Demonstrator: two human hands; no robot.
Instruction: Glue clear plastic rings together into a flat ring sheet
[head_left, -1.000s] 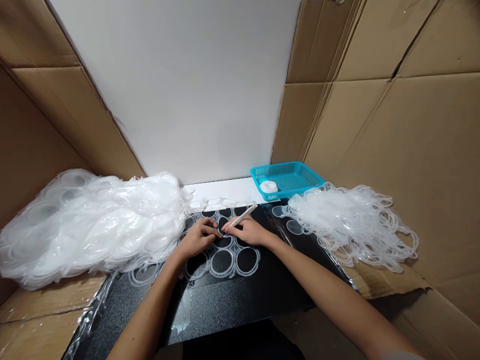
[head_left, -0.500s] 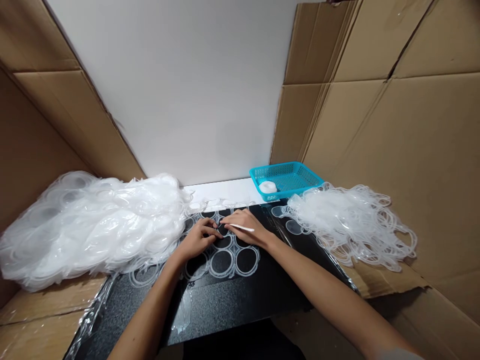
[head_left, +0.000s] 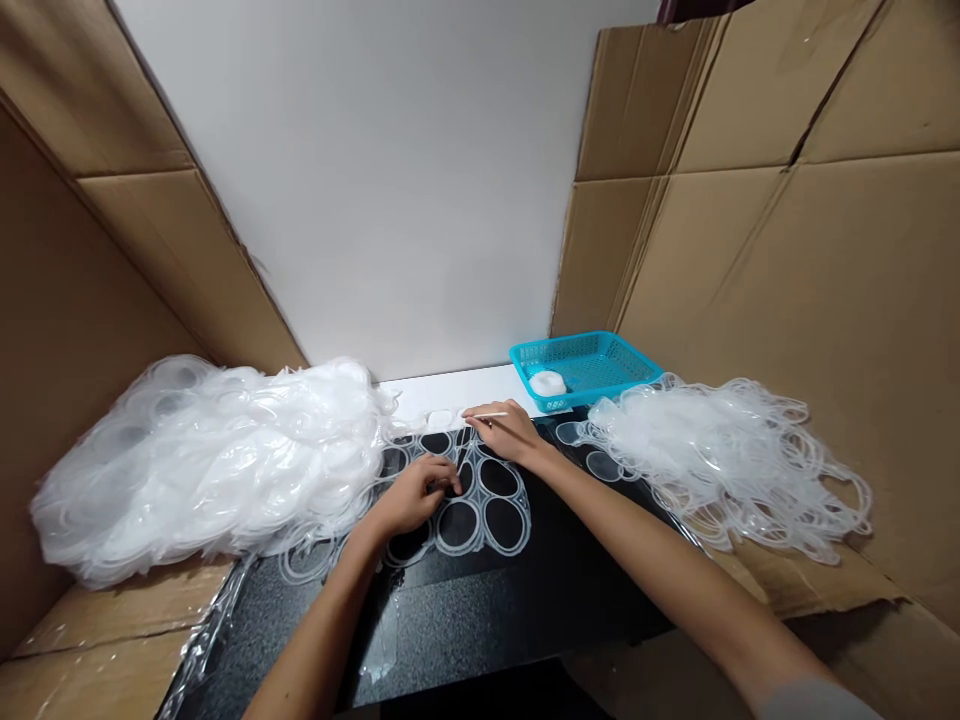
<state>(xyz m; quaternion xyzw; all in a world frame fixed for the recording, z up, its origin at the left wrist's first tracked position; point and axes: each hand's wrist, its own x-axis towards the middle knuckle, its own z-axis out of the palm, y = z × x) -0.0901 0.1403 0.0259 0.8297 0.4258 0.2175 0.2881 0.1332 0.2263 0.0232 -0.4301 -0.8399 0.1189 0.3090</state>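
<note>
A translucent plastic sheet of joined rings (head_left: 459,550) lies on the black table (head_left: 555,600) in front of me. My left hand (head_left: 417,492) is at its left middle, fingers curled and fingertips down on the ring edges. My right hand (head_left: 507,430) is further back, over the sheet's far edge, with its fingers closed round a thin white stick-like tool (head_left: 491,414). Thin pale strands run between the two hands; whether they are part of the sheet I cannot tell. The right fingertips are too small to make out clearly.
At left is a big heap of translucent plastic sheets (head_left: 225,460). A smaller tangle of ring-shaped plastic (head_left: 720,460) lies at right. Behind it stands a turquoise basket (head_left: 600,370) with a white round bundle (head_left: 548,384) in it. Cardboard walls (head_left: 810,300) rise on both sides.
My right hand has moved back and away from my left hand, the white tool with it. My left hand stays low on the sheet. The view has shifted slightly.
</note>
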